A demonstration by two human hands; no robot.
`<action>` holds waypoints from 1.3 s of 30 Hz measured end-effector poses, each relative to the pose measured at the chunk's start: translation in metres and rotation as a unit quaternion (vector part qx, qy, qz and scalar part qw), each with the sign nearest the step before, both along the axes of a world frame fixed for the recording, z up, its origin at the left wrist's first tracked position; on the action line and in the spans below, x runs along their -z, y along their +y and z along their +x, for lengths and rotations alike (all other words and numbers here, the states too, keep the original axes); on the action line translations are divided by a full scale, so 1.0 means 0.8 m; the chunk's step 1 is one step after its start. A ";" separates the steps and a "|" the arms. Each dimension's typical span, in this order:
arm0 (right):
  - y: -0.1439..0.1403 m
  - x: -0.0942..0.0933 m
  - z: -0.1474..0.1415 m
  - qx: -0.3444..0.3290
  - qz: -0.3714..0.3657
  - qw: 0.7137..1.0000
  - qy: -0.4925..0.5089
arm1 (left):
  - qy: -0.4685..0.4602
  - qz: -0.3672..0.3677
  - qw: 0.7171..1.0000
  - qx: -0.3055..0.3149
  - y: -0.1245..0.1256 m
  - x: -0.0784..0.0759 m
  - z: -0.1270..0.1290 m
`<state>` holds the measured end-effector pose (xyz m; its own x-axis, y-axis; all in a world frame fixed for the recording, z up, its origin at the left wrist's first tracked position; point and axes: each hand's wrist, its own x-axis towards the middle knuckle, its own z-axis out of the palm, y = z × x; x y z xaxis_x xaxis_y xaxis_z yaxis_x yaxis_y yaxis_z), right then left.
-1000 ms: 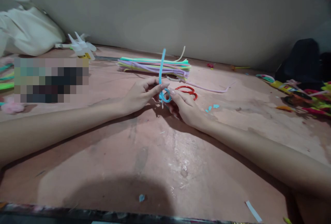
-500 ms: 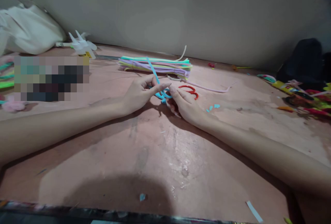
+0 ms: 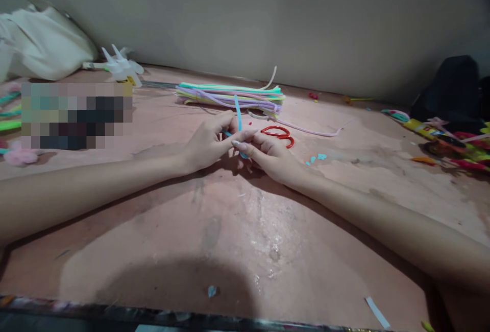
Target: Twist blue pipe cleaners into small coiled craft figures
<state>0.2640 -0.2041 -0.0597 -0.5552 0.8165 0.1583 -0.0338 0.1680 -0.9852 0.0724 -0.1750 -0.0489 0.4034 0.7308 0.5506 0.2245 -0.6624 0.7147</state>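
A blue pipe cleaner (image 3: 238,113) is pinched low over the tabletop (image 3: 245,230) between the closed fingers of the left hand (image 3: 209,140) and right hand (image 3: 270,156), just before red scissors (image 3: 278,134) and a pastel pipe-cleaner bundle (image 3: 229,96).

fuzzy blue pipe cleaner (image 3: 238,112); matt, scuffed pink table (image 3: 237,230) with a glossy patch; red plastic scissors (image 3: 278,134); white cloth bag (image 3: 42,46).

From my hands, bare pink tabletop (image 3: 237,230) lies open toward six o'clock. At twelve a stacked bundle of pastel pipe cleaners (image 3: 229,96) blocks; red-handled scissors (image 3: 278,134) crowd two o'clock.
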 end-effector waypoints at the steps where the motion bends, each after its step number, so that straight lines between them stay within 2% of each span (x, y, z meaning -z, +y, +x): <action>1: 0.001 0.000 0.001 0.008 0.009 1.000 -0.005 | 0.006 -0.002 1.000 0.003 0.000 0.000 0.001; 6: 0.005 0.004 0.003 0.041 0.074 0.996 -0.028 | 0.025 -0.075 0.996 0.045 -0.001 -0.007 0.003; 10: 0.004 0.005 0.004 0.050 0.104 0.992 -0.049 | 0.040 -0.081 0.995 0.033 -0.001 -0.011 0.003; 16: -0.003 -0.002 0.003 0.045 0.066 0.995 -0.057 | 0.014 -0.079 0.997 0.015 -0.003 -0.006 0.002; 19: -0.003 -0.004 0.001 0.058 0.044 0.997 -0.037 | 0.000 -0.089 0.995 0.039 -0.004 -0.006 0.002; 25: 0.003 -0.002 0.001 0.020 -0.015 0.999 -0.021 | -0.021 -0.146 0.985 0.087 -0.006 -0.009 0.004; 30: 0.006 -0.003 0.003 0.004 -0.036 0.999 -0.011 | -0.008 -0.157 0.983 0.099 -0.007 -0.004 0.005; 32: 0.008 -0.002 0.003 0.022 -0.056 0.998 0.018 | -0.028 -0.154 0.985 0.070 0.002 -0.003 0.003; 34: 0.011 0.000 0.003 0.035 -0.079 0.995 0.052 | -0.075 -0.146 0.986 0.003 0.018 -0.009 -0.004; 36: 0.013 0.003 0.003 0.038 -0.096 0.992 0.076 | -0.137 -0.126 0.979 -0.088 0.039 -0.025 -0.015; 39: 0.014 0.005 0.002 0.038 -0.091 0.990 0.098 | -0.175 -0.178 0.959 -0.137 0.066 -0.059 -0.035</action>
